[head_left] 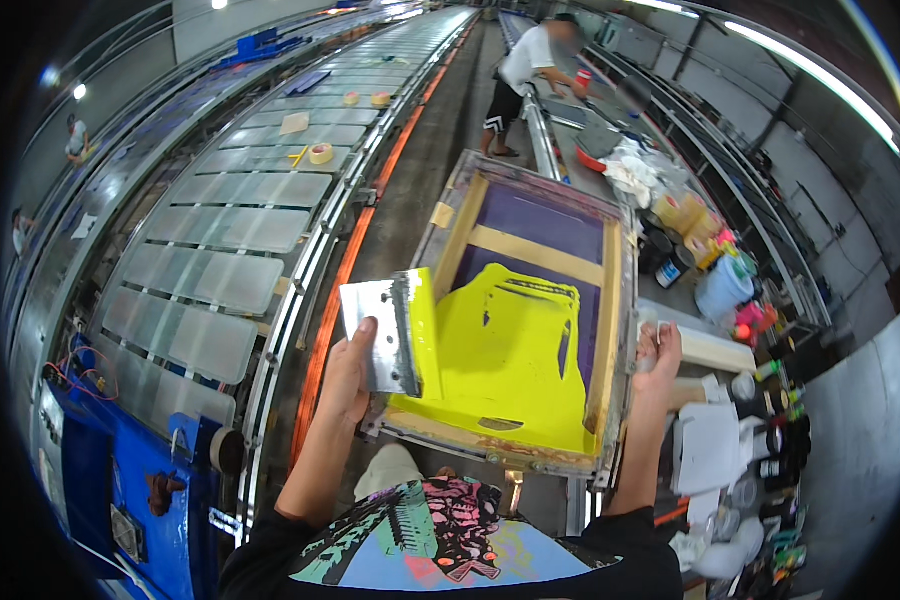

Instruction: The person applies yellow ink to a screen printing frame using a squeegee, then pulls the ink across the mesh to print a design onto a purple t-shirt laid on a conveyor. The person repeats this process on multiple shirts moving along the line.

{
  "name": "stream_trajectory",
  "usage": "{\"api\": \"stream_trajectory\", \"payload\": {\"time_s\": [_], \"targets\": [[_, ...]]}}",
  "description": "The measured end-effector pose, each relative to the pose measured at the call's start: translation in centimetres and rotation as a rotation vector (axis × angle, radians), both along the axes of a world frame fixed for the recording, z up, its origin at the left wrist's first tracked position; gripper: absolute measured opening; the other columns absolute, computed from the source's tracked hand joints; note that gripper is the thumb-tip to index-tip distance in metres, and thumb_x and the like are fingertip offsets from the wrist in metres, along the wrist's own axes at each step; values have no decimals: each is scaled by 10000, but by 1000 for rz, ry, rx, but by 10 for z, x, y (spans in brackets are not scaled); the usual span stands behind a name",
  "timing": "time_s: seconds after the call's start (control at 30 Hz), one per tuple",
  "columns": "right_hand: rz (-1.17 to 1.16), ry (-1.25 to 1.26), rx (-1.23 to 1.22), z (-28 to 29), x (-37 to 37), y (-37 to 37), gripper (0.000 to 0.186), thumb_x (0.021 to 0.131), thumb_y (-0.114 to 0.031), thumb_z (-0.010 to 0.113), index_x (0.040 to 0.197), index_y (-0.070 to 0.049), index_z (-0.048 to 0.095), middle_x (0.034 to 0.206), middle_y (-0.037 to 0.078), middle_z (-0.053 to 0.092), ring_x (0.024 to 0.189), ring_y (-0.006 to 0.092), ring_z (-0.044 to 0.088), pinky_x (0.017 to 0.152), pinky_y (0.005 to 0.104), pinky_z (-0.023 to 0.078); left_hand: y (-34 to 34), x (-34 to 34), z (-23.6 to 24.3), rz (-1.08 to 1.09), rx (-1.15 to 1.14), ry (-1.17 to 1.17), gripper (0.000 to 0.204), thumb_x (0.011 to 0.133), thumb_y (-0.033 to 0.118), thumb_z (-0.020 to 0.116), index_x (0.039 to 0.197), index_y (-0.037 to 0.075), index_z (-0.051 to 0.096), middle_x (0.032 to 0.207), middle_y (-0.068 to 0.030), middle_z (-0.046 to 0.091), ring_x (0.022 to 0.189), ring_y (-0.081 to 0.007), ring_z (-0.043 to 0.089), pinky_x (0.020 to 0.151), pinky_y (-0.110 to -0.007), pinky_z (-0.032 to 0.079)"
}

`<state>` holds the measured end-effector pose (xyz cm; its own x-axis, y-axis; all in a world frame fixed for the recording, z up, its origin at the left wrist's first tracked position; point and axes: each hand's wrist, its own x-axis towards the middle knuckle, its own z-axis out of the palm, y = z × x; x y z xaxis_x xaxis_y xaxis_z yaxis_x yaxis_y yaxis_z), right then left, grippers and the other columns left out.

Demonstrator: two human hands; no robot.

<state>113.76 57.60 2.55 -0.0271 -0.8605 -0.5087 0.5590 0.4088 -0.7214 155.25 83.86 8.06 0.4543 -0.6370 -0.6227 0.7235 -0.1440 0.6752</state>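
In front of me is a framed printing screen (490, 240), its purple mesh largely coated with bright yellow ink (510, 370). Tape strips run along the inside of the frame and across the mesh. My left hand (352, 365) is closed on a squeegee (378, 330), a silver metal holder whose blade is coated in yellow ink. The squeegee is tilted over the screen's left side; whether its blade touches the mesh I cannot tell. At the frame's right edge, my right hand (656, 350) is closed with curled fingers, gripping the frame's side.
A long printing table (230, 260) with flat panels runs along the left, with tape rolls (320, 153) on it. An orange rail strip (330, 320) edges it. Jars and bottles (725, 285) crowd the right side. A person (530, 75) bends over a table ahead. A blue machine (160, 490) stands lower left.
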Motion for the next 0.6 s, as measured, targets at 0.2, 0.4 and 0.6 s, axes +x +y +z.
{"api": "stream_trajectory", "payload": {"time_s": [0.2,0.4,0.6], "targets": [[235,-129,104,-81,161,-101,232,983,-356,680,943,-165,555,798,116,596,513,113,429,474,233,365,-16,57,-57,252,156,-161,525,1003,400,672,1306,-23,598,1208,-82,686,1085,-181,665,957,-343,512],[300,-103,103,-142,265,-203,243,1013,-366,625,948,-149,535,783,115,602,507,109,425,481,238,344,-102,134,-115,353,124,-181,552,987,423,690,1294,-26,599,1235,-100,679,1146,-185,641,986,-343,502],[205,-180,32,-188,295,-294,238,1043,-330,591,925,-127,553,779,122,599,498,107,424,469,237,360,-218,213,-181,276,67,-124,509,990,389,691,1303,-3,604,1152,-74,717,977,-181,706,872,-349,568]]}}
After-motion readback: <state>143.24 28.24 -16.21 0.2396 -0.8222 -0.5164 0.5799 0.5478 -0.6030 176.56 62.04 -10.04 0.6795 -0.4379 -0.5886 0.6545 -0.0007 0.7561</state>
